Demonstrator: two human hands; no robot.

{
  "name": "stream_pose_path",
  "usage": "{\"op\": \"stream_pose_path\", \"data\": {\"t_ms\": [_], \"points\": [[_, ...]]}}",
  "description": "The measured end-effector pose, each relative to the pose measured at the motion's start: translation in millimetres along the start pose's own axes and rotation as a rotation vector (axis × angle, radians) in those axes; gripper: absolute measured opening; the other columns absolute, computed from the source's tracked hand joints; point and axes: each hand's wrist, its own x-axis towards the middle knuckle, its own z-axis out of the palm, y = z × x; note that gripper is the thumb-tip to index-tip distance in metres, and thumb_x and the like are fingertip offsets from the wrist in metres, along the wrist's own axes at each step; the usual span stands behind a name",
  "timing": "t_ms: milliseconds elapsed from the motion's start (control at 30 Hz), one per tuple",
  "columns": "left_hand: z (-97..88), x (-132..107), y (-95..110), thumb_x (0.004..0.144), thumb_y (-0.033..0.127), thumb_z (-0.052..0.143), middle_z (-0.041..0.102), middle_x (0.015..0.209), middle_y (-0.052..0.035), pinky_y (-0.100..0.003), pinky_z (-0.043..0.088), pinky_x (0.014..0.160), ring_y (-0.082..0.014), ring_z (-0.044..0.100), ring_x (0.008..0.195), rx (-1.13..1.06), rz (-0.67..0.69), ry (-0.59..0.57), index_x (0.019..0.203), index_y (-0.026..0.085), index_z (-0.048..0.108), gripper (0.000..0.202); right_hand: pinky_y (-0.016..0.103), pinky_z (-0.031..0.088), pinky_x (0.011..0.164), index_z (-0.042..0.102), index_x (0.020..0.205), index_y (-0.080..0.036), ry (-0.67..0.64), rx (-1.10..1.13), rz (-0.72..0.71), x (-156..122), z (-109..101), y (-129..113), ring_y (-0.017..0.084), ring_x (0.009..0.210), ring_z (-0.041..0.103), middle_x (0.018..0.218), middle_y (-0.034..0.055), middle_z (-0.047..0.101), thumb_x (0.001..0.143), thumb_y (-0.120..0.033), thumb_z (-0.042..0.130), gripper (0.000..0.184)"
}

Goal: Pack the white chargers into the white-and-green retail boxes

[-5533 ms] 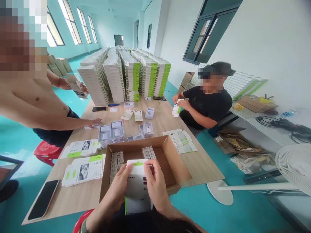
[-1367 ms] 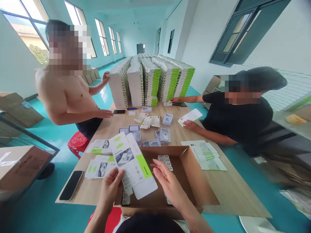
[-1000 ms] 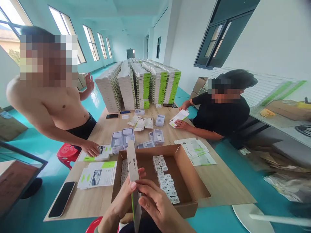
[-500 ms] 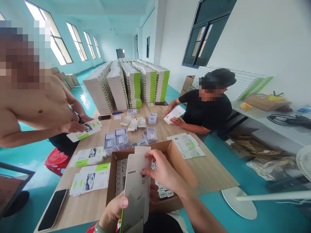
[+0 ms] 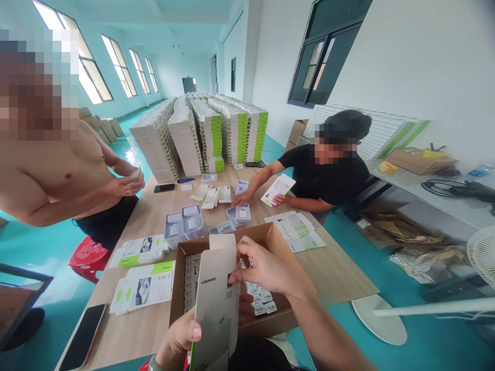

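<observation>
A white cardboard box (image 5: 214, 314) printed "CEUKAZ", with a green edge, stands tilted upright before me, its top flap raised. My left hand (image 5: 180, 335) is closed around its lower part, the thumb on the left edge and fingertips showing at the right side. My right hand (image 5: 266, 268) pinches the upper right edge, thumb and fingers curled by the dark printed square. Beneath both hands, a brown carton (image 5: 297, 268) holds rows of small white pieces (image 5: 265, 299) with printed labels. What lies inside the white box is hidden.
Flat printed boxes (image 5: 143, 288) and a phone (image 5: 83, 337) lie at left. Plastic trays (image 5: 184, 224) stand beyond the carton. One co-worker (image 5: 328, 170) sits at right, another (image 5: 69, 170) is at left. Tall box stacks (image 5: 212, 134) fill the table's far end.
My hands keep their hold on the box, which shifts slightly. The right co-worker's hand has reached to the plastic trays. The left co-worker's hands have lifted from the flat box, now folded or turned.
</observation>
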Motion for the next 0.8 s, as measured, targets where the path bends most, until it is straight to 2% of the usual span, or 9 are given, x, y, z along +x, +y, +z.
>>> {"op": "stream_pose_path", "data": {"t_ms": [67, 167, 233, 300, 400, 533, 633, 733, 800], "points": [[-2.3, 3, 1, 0.031, 0.054, 0.098, 0.083, 0.090, -0.0140, -0.049, 0.064, 0.068, -0.0481, 0.077, 0.096, 0.009, -0.034, -0.037, 0.125, 0.018, 0.077, 0.103, 0.033, 0.053, 0.083, 0.074, 0.083, -0.024, -0.094, 0.000, -0.037, 0, -8, -2, 0.019, 0.086, 0.058, 0.096, -0.0009, 0.051, 0.077, -0.061, 0.085, 0.039], [-1.1, 11, 5, 0.041, 0.056, 0.094, 0.082, 0.085, -0.0139, -0.049, 0.064, 0.068, -0.0453, 0.077, 0.092, -0.014, -0.038, -0.050, 0.123, 0.016, 0.076, 0.093, 0.037, 0.052, 0.098, 0.075, 0.089, -0.025, -0.135, 0.082, -0.102, 2, -13, -2, 0.021, 0.101, 0.060, 0.104, 0.0000, 0.052, 0.079, -0.061, 0.083, 0.039], [2.2, 18, 10, 0.047, 0.056, 0.091, 0.081, 0.083, -0.0124, -0.047, 0.063, 0.071, -0.0422, 0.078, 0.090, -0.040, -0.015, -0.034, 0.122, 0.016, 0.075, 0.086, 0.039, 0.050, 0.105, 0.071, 0.097, -0.025, -0.063, 0.210, -0.092, 4, -6, -1, 0.022, 0.109, 0.060, 0.112, 0.0015, 0.056, 0.076, -0.063, 0.085, 0.046], [6.2, 22, 14, 0.051, 0.050, 0.091, 0.081, 0.083, -0.0108, -0.044, 0.063, 0.073, -0.0381, 0.078, 0.086, -0.055, 0.017, 0.001, 0.121, 0.016, 0.074, 0.080, 0.040, 0.052, 0.104, 0.064, 0.116, -0.027, 0.049, 0.361, -0.038, 5, 9, 2, 0.023, 0.111, 0.062, 0.119, 0.0038, 0.060, 0.073, -0.067, 0.086, 0.063], [11.7, 25, 18, 0.058, 0.044, 0.091, 0.081, 0.085, -0.0100, -0.038, 0.060, 0.067, -0.0319, 0.077, 0.077, -0.029, 0.056, 0.105, 0.116, 0.016, 0.072, 0.067, 0.041, 0.055, 0.098, 0.056, 0.135, -0.027, 0.080, 0.484, 0.001, 4, 37, 9, 0.024, 0.107, 0.066, 0.122, 0.0079, 0.068, 0.085, -0.075, 0.070, 0.070], [16.9, 27, 16, 0.065, 0.044, 0.088, 0.079, 0.085, -0.0068, -0.035, 0.057, 0.067, -0.0269, 0.074, 0.075, 0.111, 0.121, 0.309, 0.102, 0.017, 0.071, 0.049, 0.041, 0.051, 0.107, 0.066, 0.126, -0.025, 0.180, 0.412, -0.015, 2, 65, 21, 0.028, 0.117, 0.067, 0.124, 0.0103, 0.073, 0.100, -0.075, 0.044, 0.061], [18.6, 34, 15, 0.067, 0.044, 0.088, 0.079, 0.086, -0.0068, -0.034, 0.056, 0.072, -0.0263, 0.072, 0.080, 0.190, 0.171, 0.312, 0.096, 0.016, 0.072, 0.044, 0.042, 0.054, 0.103, 0.064, 0.128, -0.024, 0.310, 0.336, 0.045, 5, 73, 31, 0.030, 0.116, 0.068, 0.120, 0.0117, 0.075, 0.099, -0.077, 0.043, 0.064], [19.0, 43, 15, 0.071, 0.052, 0.087, 0.078, 0.105, -0.0119, -0.036, 0.057, 0.080, -0.0289, 0.072, 0.092, 0.245, 0.244, 0.275, 0.108, 0.015, 0.070, 0.055, 0.042, 0.056, 0.099, 0.061, 0.129, -0.023, 0.366, 0.295, 0.086, 7, 76, 41, 0.031, 0.116, 0.069, 0.121, 0.0140, 0.074, 0.101, -0.075, 0.039, 0.064], [19.8, 48, 13, 0.079, 0.058, 0.080, 0.069, 0.127, -0.0134, -0.037, 0.057, 0.084, -0.0278, 0.071, 0.100, 0.272, 0.357, 0.352, 0.130, 0.022, 0.057, 0.067, 0.042, 0.056, 0.097, 0.059, 0.129, -0.023, 0.384, 0.274, 0.105, 6, 78, 46, 0.031, 0.116, 0.069, 0.122, 0.0154, 0.073, 0.102, -0.073, 0.037, 0.062]]}}
